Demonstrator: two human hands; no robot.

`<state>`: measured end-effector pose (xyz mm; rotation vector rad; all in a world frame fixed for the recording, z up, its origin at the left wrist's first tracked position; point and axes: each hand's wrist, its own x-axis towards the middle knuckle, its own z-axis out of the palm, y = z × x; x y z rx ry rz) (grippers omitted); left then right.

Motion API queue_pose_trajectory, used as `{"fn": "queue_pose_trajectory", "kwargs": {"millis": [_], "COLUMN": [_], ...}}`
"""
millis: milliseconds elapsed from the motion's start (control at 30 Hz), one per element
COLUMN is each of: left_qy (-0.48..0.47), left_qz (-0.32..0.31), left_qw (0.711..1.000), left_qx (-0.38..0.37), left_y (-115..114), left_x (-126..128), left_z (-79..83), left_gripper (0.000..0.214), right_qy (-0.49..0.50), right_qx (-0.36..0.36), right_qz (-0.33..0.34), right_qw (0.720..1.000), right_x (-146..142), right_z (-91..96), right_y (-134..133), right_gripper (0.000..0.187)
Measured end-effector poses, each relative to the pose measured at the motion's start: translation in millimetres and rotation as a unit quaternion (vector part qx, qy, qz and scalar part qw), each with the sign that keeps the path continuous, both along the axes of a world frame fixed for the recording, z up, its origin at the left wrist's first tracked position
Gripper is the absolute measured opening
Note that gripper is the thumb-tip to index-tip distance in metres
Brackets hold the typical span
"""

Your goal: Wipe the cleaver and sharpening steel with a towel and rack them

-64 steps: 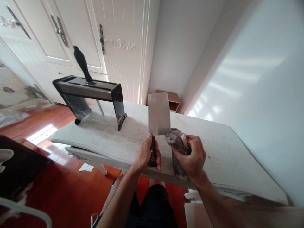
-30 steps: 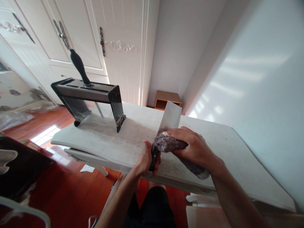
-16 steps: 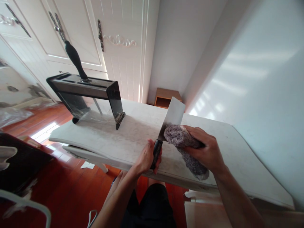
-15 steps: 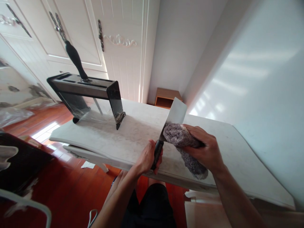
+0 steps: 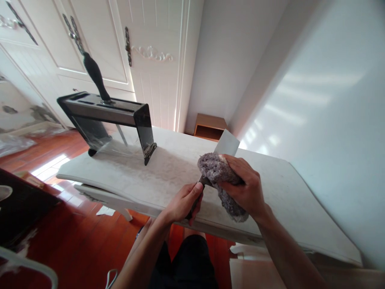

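Cleaver (image 5: 227,143) slants over the table (image 5: 300,200), its handle wrapped in the left hand (image 5: 183,200), while the right hand (image 5: 245,184) grips a bunched, purplish-grey cloth (image 5: 215,166) across the blade. If that cloth slips or folds thin, fingers could meet the edge; a loose left-hand hold might let the blade twist. The cloth hides the blade's middle (which side is sharpened, I cannot tell), and fingers cover most of the handle.

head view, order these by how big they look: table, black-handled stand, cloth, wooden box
Largest to smallest: table, black-handled stand, cloth, wooden box. The box sits farther back, which shrinks it.
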<state>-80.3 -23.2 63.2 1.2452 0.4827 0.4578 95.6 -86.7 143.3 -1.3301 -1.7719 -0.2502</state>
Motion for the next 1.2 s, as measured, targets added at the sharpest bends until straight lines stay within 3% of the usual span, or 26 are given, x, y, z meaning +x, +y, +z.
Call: {"fn": "queue_pose_trajectory", "kwargs": {"millis": [267, 400, 567, 700, 800, 933, 1067, 1133, 1200], "left_qy": [0.039, 0.017, -0.021, -0.043, -0.035, -0.026, -0.025, -0.023, -0.022], "left_qz": [-0.01, 0.003, 0.045, 0.065, 0.081, 0.103, 0.122, 0.133, 0.135], "left_qw": [0.999, 1.0, 0.996, 0.994, 0.994, 0.994, 0.991, 0.99, 0.99], "left_qx": [0.006, -0.013, -0.07, -0.073, -0.057, -0.036, -0.043, -0.042, -0.019], "left_y": [1, 3, 5, 4, 1, 1, 4, 8, 13], "left_x": [-2, -1, 2, 3, 2, 2, 2, 1, 0], "left_z": [5.7, 4.6, 4.6, 0.7, -0.5, 0.6, 0.0, -0.5, 0.3], "left_gripper": [0.028, 0.029, 0.026, 0.028, 0.031, 0.035, 0.042, 0.045, 0.045], "right_qy": [0.087, 0.102, 0.187, 0.271, 0.411, 0.6, 0.693, 0.71, 0.706], "right_qx": [0.05, 0.074, -0.019, -0.085, -0.087, -0.103, -0.177, -0.21, -0.231], "right_qz": [-0.134, -0.199, -0.191, -0.159, -0.131, -0.073, -0.005, 0.02, 0.038], "right_qw": [0.986, 0.972, 0.963, 0.946, 0.898, 0.79, 0.699, 0.672, 0.668], "right_x": [39, 60, 74, 80, 86, 91, 89, 87, 85], "right_z": [11.9, 4.8, -23.2, -37.7, -38.9, -36.3, -35.3, -35.1, -35.1], "right_y": [40, 56, 58, 58, 59, 57, 54, 53, 52], "right_gripper": [0.043, 0.042, 0.046, 0.046, 0.04, 0.035, 0.029, 0.028, 0.029]}}
